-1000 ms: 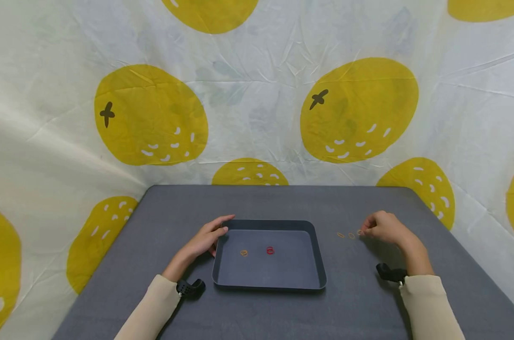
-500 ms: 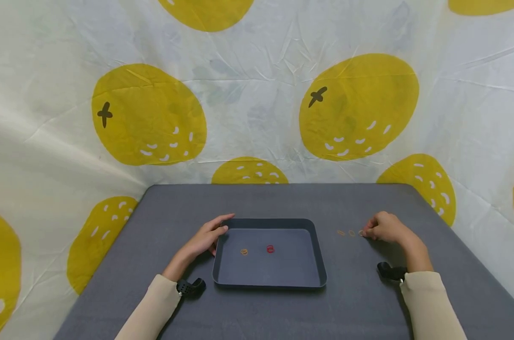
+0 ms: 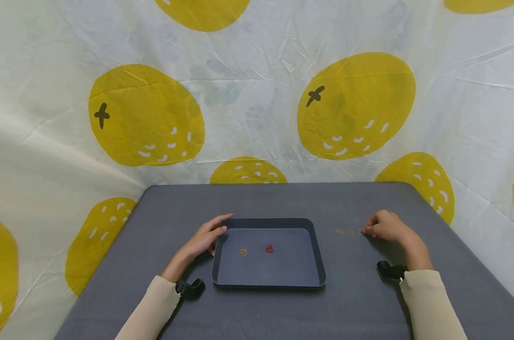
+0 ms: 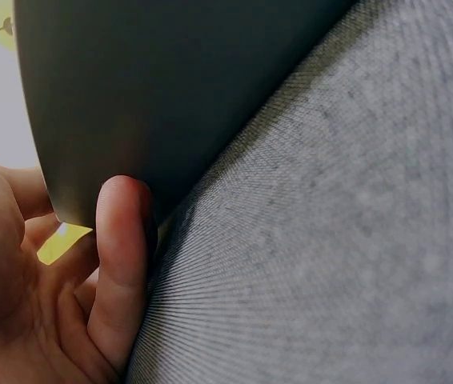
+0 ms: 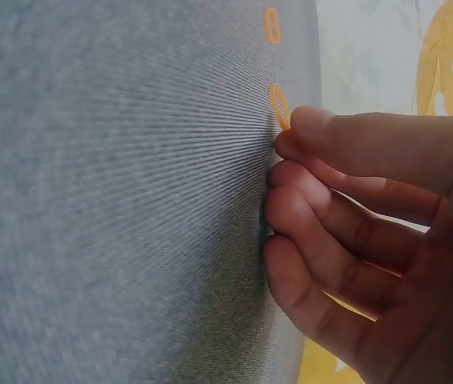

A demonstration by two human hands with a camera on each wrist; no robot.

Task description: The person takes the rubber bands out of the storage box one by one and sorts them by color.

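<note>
A dark grey rectangular tray [image 3: 268, 286] lies on the table in the head view. My left hand [image 3: 202, 240] holds its far left corner, thumb at the rim and the other fingers around the outside. In the left wrist view, a finger [image 4: 122, 256] lies against the tray's outer wall [image 4: 154, 88]. Inside the tray are orange rubber bands [image 3: 243, 252] and red rubber bands [image 3: 269, 249]. To the right of the tray, my right hand [image 3: 385, 225] pinches the edge of an orange rubber band [image 5: 279, 104] between thumb and index finger, at the cloth.
Two more orange rubber bands lie in a row left of the right hand: a nearer band [image 3: 351, 232] and a farther band [image 3: 340, 232]. Grey cloth covers the table [image 3: 273, 314]. A white curtain [image 3: 248, 113] with yellow fruit prints hangs behind and at the sides.
The head view has shifted very slightly. Both hands, the tray and the rubber bands keep nearly the same places; the right hand's fingers remain at the same band.
</note>
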